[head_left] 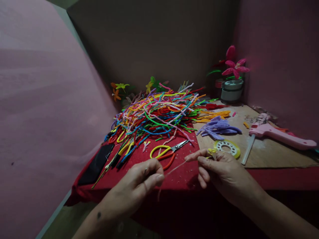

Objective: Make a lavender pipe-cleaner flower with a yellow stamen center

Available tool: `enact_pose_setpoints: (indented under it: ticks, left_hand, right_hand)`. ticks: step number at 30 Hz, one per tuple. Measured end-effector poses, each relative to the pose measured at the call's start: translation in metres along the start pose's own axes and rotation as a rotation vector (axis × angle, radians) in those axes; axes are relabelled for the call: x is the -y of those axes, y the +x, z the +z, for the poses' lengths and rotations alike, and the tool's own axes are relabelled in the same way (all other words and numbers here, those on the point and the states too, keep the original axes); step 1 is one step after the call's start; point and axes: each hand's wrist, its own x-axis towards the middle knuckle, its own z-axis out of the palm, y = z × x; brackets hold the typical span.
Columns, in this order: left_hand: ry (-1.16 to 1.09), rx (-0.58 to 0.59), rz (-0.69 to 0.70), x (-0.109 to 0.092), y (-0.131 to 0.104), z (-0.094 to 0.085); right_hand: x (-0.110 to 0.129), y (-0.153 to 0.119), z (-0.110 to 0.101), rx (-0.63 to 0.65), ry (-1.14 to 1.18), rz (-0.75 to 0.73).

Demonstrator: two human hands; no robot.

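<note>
Ideally, the left hand [146, 176], pinching a thin pale-pink strand [175, 168] stretched straight toward the right hand [225, 165] above the red cloth-covered tabletop [179, 182], would pull gently and evenly, while the right, pinching a small yellow-tipped piece [212, 151], would best hold that steady.

Craft workspace; can't tell if home or shop. Giveaways: red-covered table [184, 181] before me, heap of fuzzy stems [159, 113] beyond both hands, scissors [174, 148] just past my left hand [147, 179]. Past my right hand [219, 167]: tape roll [234, 149], pink glue gun [279, 133], potted pink fuzzy flower [235, 68].
</note>
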Motion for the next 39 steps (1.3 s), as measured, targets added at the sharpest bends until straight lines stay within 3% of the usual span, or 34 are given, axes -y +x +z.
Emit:
enact_pose_setpoints:
  ticks: [5, 8, 11, 13, 16, 18, 20, 22, 24, 26, 29, 31, 34, 36, 39]
  left_hand:
    - [0.032, 0.005, -0.108, 0.039, -0.038, -0.03]
    - [0.018, 0.06, -0.196, 0.081, -0.062, -0.04]
    - [-0.073, 0.036, -0.356, 0.131, -0.084, -0.045]
    - [-0.056, -0.013, -0.462, 0.164, -0.095, -0.047]
    - [0.275, -0.159, -0.534, 0.207, -0.107, -0.053]
    - [0.494, -0.298, -0.509, 0.227, -0.111, -0.057]
    - [0.523, -0.369, -0.451, 0.237, -0.112, -0.059]
    - [0.481, -0.425, -0.449, 0.233, -0.111, -0.06]
    - [0.352, -0.411, -0.502, 0.215, -0.111, -0.059]
    - [0.169, -0.406, -0.466, 0.186, -0.11, -0.056]
    - [-0.048, -0.518, -0.341, 0.135, -0.103, -0.047]
    - [-0.16, -0.523, -0.214, 0.103, -0.087, -0.038]
    - [-0.2, -0.326, -0.072, 0.064, -0.051, -0.023]
    - [-0.244, -0.263, -0.01, 0.044, -0.024, -0.013]
    - [-0.255, -0.311, 0.104, 0.019, 0.009, -0.002]
  right_hand:
    - [0.0, -0.002, -0.005, -0.124, 0.035, 0.048]
    - [-0.001, -0.003, -0.005, -0.117, 0.056, 0.086]
    - [-0.004, -0.002, -0.004, -0.093, 0.052, 0.093]
    - [-0.006, -0.001, -0.003, -0.076, 0.045, 0.101]
    - [-0.007, -0.001, 0.001, -0.06, 0.034, 0.125]
    - [-0.008, -0.001, 0.003, -0.055, 0.02, 0.138]
    - [-0.007, -0.001, 0.004, -0.05, 0.01, 0.144]
    - [-0.006, -0.001, 0.005, -0.05, 0.001, 0.146]
    - [-0.006, -0.001, 0.006, -0.061, -0.009, 0.144]
    - [-0.007, 0.0, 0.007, -0.077, -0.017, 0.149]
    - [-0.009, 0.004, 0.011, -0.096, -0.005, 0.148]
    - [-0.01, 0.008, 0.014, -0.095, 0.038, 0.128]
    - [-0.01, 0.015, 0.018, -0.104, 0.136, 0.106]
    - [-0.007, 0.018, 0.018, -0.122, 0.195, 0.107]
    - [-0.002, 0.022, 0.013, -0.162, 0.224, 0.071]
